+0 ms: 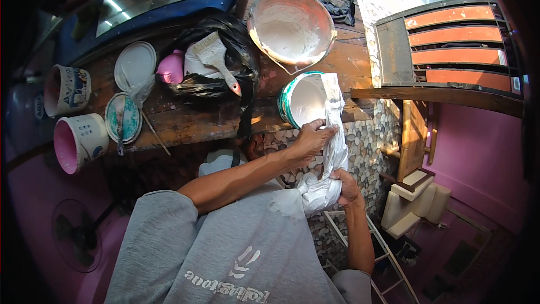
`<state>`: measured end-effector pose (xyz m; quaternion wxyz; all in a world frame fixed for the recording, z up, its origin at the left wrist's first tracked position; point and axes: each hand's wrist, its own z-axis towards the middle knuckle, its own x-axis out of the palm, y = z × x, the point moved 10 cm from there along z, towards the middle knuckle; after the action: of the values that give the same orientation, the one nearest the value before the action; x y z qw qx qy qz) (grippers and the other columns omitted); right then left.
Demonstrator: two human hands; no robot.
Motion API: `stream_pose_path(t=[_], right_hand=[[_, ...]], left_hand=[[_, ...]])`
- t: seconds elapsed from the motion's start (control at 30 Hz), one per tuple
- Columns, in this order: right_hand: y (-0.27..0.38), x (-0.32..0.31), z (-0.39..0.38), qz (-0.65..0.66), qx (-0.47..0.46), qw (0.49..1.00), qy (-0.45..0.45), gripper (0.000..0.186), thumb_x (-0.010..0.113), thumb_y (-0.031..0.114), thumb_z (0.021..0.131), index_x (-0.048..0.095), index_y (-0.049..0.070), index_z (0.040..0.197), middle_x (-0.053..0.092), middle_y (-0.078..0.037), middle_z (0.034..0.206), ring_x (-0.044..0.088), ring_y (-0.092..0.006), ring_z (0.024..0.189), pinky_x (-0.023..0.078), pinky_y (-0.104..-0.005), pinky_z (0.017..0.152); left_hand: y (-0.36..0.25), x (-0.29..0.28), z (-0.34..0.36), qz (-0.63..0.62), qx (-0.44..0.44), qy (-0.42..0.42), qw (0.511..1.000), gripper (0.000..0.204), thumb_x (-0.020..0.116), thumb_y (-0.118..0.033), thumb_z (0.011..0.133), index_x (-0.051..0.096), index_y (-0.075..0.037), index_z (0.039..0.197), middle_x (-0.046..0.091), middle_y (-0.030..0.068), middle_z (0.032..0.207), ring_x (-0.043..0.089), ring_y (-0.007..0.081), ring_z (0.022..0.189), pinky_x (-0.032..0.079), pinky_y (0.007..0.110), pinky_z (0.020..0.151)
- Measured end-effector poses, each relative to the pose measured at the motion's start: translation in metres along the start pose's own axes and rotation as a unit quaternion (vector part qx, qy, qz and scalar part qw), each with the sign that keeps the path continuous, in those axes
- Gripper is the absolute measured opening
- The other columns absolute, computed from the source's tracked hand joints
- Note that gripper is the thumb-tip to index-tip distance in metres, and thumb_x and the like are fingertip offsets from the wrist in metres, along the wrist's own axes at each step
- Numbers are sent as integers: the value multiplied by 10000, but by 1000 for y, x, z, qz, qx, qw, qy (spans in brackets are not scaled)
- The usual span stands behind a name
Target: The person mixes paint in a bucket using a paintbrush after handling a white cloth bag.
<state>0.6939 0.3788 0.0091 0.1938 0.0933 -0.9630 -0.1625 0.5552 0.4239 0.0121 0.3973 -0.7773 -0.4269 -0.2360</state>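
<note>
A long white plastic bag (336,155), twisted and creased, stretches between my two hands. My left hand (316,138) pinches it partway up, close to the near rim of a green paint pail (287,101). Pale, whitish paint fills the lower part of that pail. The bag's upper end lies over the pail's right rim. Lower down, beside my shirt, my right hand (347,187) is closed round the bag's bunched part. Some of its fingers are hidden behind the plastic.
A large bucket (292,25) coated in pale paint stands beyond the pail. A brush (216,59) rests on a black plastic bag (191,95). Two pink-lined tubs (84,141) are at left. An orange-slatted rack (455,39) and a ladder (388,259) stand at right.
</note>
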Motion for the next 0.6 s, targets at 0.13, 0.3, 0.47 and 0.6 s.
stream_pose_path(t=[0.13,0.3,0.47,0.6], right_hand=[[-4,-14,8,-5,-16,1000,14,372,478,109,762,532,-93,1070,631,-188,944,647,-301,846,518,-414,847],[2,-4,12,-24,-45,999,-13,192,511,93,801,566,-43,925,609,-142,878,641,-271,801,539,-403,772],[7,26,0,-57,-62,996,-16,125,540,87,800,601,-1,864,593,-54,823,583,-176,762,479,-324,779],[2,14,10,-100,-138,985,5,239,565,81,785,600,-6,1005,615,-66,925,587,-186,832,468,-323,799]], left_hand=[[13,-14,19,87,29,-2,996,300,688,-176,856,630,63,1027,656,71,894,588,97,767,485,234,632],[3,-19,20,156,77,-35,984,346,687,-164,838,615,75,1078,656,102,935,592,129,792,488,266,663],[-3,-24,7,234,41,-65,969,400,707,-319,795,671,43,959,675,109,821,593,134,718,481,298,632],[-32,1,-30,299,174,10,938,398,759,-285,748,678,28,981,695,127,881,645,171,784,512,311,695]])
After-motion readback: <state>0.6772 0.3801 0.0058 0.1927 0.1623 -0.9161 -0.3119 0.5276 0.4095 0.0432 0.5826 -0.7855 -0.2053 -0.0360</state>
